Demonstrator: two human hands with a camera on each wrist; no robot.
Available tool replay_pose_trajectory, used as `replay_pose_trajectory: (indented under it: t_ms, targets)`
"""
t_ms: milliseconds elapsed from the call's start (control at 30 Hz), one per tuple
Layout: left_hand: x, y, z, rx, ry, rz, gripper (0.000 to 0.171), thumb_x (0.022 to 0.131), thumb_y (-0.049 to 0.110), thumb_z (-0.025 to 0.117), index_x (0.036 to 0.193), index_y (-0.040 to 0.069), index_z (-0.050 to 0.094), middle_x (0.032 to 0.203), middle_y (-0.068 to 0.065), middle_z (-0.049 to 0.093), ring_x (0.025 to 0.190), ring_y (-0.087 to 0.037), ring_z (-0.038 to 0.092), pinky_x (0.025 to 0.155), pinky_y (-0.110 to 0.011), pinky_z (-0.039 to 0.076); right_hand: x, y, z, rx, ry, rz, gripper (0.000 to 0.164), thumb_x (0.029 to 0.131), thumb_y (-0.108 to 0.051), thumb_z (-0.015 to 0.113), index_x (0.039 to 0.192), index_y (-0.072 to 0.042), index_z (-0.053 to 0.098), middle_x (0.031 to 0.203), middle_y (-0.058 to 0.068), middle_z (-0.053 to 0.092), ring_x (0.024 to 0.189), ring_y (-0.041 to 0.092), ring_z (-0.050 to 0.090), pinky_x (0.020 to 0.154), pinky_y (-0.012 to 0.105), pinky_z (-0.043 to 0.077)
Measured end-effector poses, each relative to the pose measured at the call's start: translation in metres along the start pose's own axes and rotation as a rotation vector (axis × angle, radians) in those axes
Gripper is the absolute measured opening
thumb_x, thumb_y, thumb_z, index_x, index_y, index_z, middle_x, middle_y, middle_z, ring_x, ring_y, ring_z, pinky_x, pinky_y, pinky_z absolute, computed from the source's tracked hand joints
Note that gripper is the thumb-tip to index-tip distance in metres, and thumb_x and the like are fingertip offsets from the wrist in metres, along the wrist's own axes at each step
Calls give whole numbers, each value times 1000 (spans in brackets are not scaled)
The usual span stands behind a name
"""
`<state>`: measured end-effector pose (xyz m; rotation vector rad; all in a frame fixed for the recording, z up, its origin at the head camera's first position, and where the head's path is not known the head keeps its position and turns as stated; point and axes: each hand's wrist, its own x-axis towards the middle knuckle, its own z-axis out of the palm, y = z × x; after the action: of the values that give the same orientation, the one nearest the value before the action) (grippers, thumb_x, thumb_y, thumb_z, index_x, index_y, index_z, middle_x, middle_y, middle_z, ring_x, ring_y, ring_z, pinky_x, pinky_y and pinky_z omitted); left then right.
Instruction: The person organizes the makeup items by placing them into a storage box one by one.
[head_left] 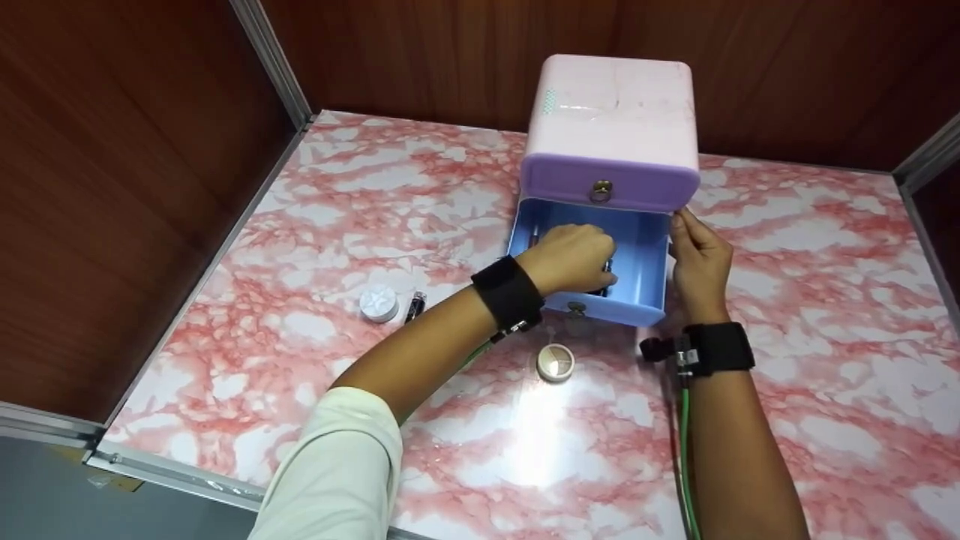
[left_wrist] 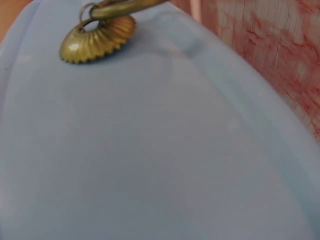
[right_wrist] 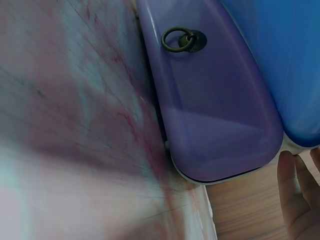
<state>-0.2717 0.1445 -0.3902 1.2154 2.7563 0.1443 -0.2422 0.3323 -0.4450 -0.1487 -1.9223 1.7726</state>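
A small drawer box (head_left: 615,112) with a pink top stands at the back of the table, its blue drawer (head_left: 641,255) pulled out below a purple drawer (head_left: 555,180). My left hand (head_left: 574,259) reaches down into the blue drawer, knuckles up. Its fingertips are hidden, and a dark slim item (head_left: 606,277) shows beside the thumb; whether it is held cannot be seen. Another dark stick (head_left: 534,237) is at the drawer's left side. My right hand (head_left: 701,259) touches the box's right edge with thumb and fingers (right_wrist: 292,187) fairly straight.
Left of the box lie a round white jar (head_left: 378,304) with a star-patterned lid and a black tube (head_left: 415,306). A round compact (head_left: 555,363) sits in front of the drawer. Another purple drawer (right_wrist: 220,100) with a ring pull is below the blue one. Wooden panels (head_left: 420,67) enclose the table.
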Motion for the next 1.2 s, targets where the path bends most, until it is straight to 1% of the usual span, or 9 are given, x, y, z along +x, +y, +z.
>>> replay_pose_trajectory:
  t_ms: [100,333,467,533,667,833,967,1067,1200]
  targets:
    - [-1,0,-1,-10,16,7,27,91,41,65,86,15,66,89,3,60,83,-14,57,73,-32,48,7,13,-1,31,6,14,30,96,-16,62,125,-8,63,127,10,61,108,13,61,79,22,50]
    - [-5,-1,-4,-46,50,24,35,91,40,66,118,18,69,112,2,62,100,-14,56,80,-32,48,8,20,1,172,17,61,30,93,-17,67,122,-10,66,126,8,62,111,16,60,80,24,49]
    - [-12,-4,-8,-71,79,39,35,92,39,65,120,18,68,113,2,62,100,-13,56,77,-31,49,8,20,0,200,14,80,32,92,-18,68,123,-10,65,128,9,61,113,17,58,82,26,47]
    - [-17,-7,-11,-85,101,50,34,93,39,64,119,17,69,110,2,62,95,-13,57,73,-30,48,7,20,-1,141,12,60,31,94,-19,66,124,-11,65,128,9,60,113,15,58,82,25,48]
    - [-34,-16,-18,-115,153,70,33,94,39,62,118,16,69,104,1,60,85,-11,54,68,-26,46,8,19,-1,57,16,17,30,96,-19,63,124,-10,64,128,10,60,112,14,59,79,23,49]
    - [-65,-34,-25,-154,238,88,31,95,38,63,116,16,70,99,0,61,80,-9,53,65,-23,44,9,19,1,98,13,16,30,95,-17,64,124,-8,64,128,12,60,108,14,60,77,23,49]
    - [-89,-48,-28,-177,343,107,28,95,35,64,112,14,72,95,1,60,77,-10,53,64,-23,44,10,20,1,113,4,16,30,95,-17,64,124,-8,64,128,12,59,111,14,60,79,22,51]
    - [-105,-57,-28,-193,427,123,23,94,31,66,107,14,73,94,1,60,76,-11,54,64,-25,45,10,21,-1,134,7,13,30,95,-16,64,124,-8,64,128,12,60,104,13,63,76,21,52]
    - [-123,-64,-27,-186,492,128,21,95,28,65,106,13,73,94,1,61,75,-11,55,64,-26,46,9,22,-1,128,18,-13,30,94,-16,65,122,-8,65,125,13,62,89,11,63,70,20,50]
